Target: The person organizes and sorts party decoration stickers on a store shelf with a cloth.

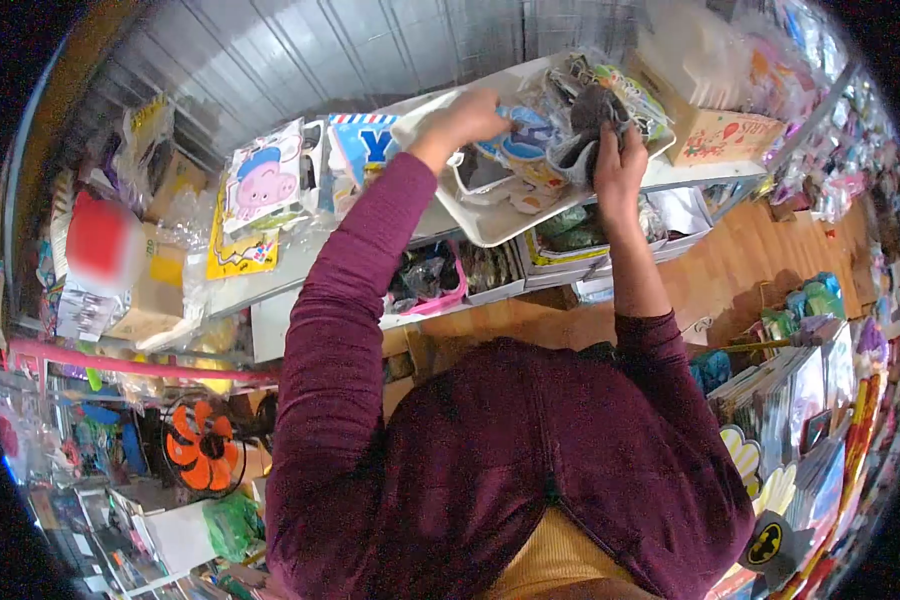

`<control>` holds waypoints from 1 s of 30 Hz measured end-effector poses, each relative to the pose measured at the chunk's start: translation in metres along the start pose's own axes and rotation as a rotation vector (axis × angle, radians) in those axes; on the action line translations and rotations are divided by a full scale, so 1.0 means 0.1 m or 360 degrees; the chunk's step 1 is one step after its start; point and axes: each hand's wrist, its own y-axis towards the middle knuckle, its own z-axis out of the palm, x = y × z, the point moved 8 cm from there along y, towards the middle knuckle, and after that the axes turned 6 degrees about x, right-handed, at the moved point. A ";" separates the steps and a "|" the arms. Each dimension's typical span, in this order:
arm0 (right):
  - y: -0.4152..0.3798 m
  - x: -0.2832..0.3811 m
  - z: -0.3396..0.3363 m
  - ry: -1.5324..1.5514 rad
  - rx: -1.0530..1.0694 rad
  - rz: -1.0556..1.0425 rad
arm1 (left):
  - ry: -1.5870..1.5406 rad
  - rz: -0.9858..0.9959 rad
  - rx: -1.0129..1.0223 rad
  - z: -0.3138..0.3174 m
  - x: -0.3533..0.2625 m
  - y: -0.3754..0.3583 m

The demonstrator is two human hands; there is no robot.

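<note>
A white tray (486, 226) on the shelf holds a jumble of printed cut-outs in clear wrapping. My left hand (470, 118) reaches over its left part, fingers closed at the edge of a blue-and-white printed cut-out (532, 137). At the tray's right side, my right hand (620, 168) is closed round dark grey cut-out pieces (594, 108), which tilt up above the pile. Green and yellow printed pieces (638, 92) lie behind that hand. How many pieces each hand grips is hidden.
Left along the shelf lie a pig-character cut-out (266, 178) and a blue pennant (370, 142) with a letter. A cardboard box (718, 138) stands right of the tray. Below are a pink basket (454, 280) and filled boxes. An orange-bladed fan (204, 446) stands lower left.
</note>
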 end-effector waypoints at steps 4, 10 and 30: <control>0.00 -0.02 0.01 -0.0097 -0.0033 0.0006 | 0.0214 -0.0277 0.0167 0.24 -0.15 0.18; 0.01 0.03 0.03 -0.0178 -0.0021 -0.0080 | 0.0009 -0.0368 0.0072 0.31 -0.08 0.22; 0.02 0.14 0.19 -0.0445 0.0303 -0.0030 | -0.2479 -0.0262 -0.0274 0.41 -0.08 0.05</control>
